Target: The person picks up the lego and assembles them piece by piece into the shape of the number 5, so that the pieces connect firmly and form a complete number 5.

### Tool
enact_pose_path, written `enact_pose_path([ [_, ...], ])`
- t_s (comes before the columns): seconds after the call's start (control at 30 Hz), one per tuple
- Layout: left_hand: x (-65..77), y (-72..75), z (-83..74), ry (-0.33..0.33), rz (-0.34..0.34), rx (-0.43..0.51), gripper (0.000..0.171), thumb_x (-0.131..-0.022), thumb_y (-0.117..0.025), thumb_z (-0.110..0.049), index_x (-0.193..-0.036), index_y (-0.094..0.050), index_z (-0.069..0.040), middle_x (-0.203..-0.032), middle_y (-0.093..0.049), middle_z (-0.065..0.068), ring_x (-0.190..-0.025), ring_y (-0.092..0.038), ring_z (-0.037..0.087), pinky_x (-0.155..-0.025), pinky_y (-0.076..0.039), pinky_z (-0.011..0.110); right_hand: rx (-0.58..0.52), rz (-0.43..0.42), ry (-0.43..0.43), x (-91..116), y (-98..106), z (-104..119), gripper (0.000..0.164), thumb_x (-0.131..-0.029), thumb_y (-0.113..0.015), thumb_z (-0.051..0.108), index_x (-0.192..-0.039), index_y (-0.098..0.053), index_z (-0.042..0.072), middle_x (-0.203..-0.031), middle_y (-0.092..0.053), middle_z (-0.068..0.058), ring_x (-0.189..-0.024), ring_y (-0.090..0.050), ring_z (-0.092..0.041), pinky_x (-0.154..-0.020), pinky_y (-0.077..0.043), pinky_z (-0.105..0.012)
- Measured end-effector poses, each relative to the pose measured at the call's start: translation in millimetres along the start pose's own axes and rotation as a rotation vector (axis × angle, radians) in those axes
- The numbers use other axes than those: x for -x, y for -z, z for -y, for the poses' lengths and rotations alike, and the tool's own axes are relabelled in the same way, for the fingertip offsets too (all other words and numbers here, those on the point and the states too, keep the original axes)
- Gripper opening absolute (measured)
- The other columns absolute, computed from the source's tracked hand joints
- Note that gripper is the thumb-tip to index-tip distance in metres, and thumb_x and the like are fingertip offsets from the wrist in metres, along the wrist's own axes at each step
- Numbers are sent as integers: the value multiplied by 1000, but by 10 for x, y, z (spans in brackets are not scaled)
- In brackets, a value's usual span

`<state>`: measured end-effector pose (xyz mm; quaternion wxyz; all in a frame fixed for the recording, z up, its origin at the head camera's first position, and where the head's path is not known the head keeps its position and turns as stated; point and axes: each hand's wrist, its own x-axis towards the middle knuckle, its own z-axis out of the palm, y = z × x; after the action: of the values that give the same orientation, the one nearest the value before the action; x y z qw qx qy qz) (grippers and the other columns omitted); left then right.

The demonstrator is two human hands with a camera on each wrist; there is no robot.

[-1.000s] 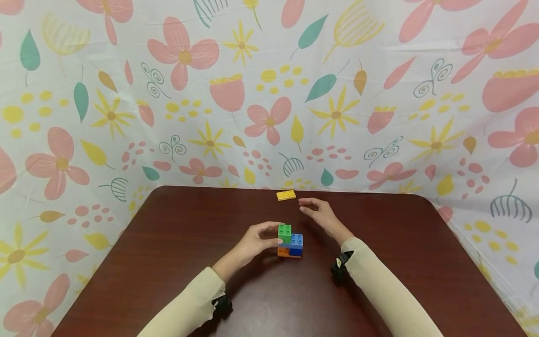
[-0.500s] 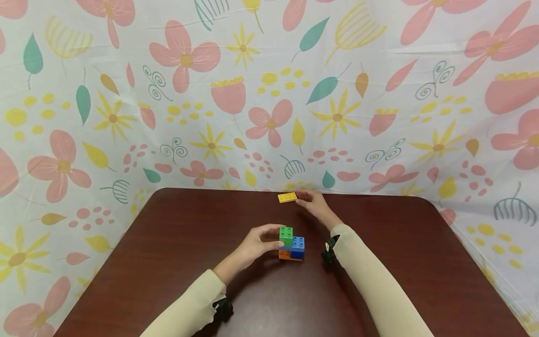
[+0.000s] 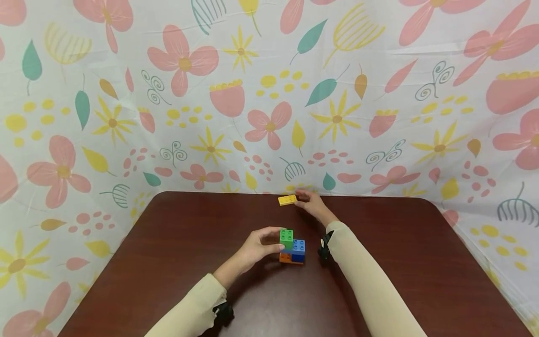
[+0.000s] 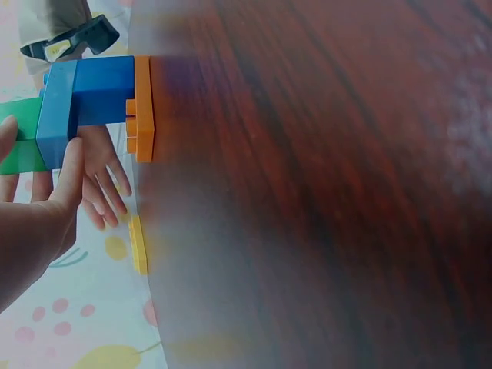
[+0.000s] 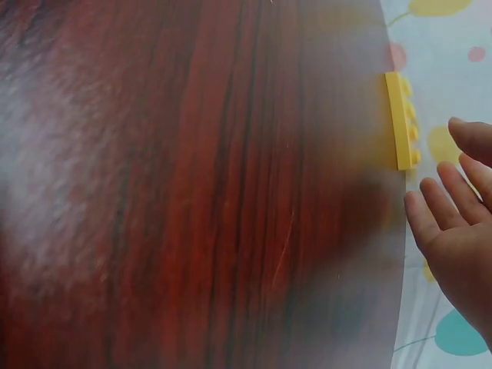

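My left hand holds a stack of toy building bricks near the table's middle, thumb and fingers round its green top brick. Below the green come a lighter blue brick, a darker blue brick and a thin orange plate brick at the bottom, which sits on the table. Close to the table's far edge lies a flat yellow brick, studs up. Beside its right end is my right hand. In the right wrist view the right fingers are spread, with a small gap to the yellow brick.
The dark brown wooden table ends at the back against a white cloth printed with flowers and leaves. Black straps with small devices sit on both wrists, by the cream sleeves.
My right hand has moved left and away from me, up to the yellow brick's right end. The left hand stays on the stack, and the bricks lie as before.
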<state>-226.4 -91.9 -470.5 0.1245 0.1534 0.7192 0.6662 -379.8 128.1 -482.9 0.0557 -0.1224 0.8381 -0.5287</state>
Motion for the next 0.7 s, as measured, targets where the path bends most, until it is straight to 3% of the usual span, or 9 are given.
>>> enact_pose_path([
  [0.4, 11, -4, -26, -5, -2, -10, 40, -86, -73, -10, -125, -65, -15, -116, -64, 9, -111, -57, 32, -83, -53, 46, 66, 38, -5, -80, -49, 20, 50, -95, -59, 8, -143, -45, 3, -143, -43, -21, -126, -43, -40, -100, -39, -52],
  [0.7, 11, -26, 12, -10, -5, 14, 42, -85, -73, -7, -126, -64, -11, -116, -64, 10, -105, -63, 28, -84, -53, 49, 232, 78, 71, -125, -89, -56, 54, -93, -62, 7, -143, -42, 1, -146, -38, -23, -112, -51, -42, -89, -47, -50],
])
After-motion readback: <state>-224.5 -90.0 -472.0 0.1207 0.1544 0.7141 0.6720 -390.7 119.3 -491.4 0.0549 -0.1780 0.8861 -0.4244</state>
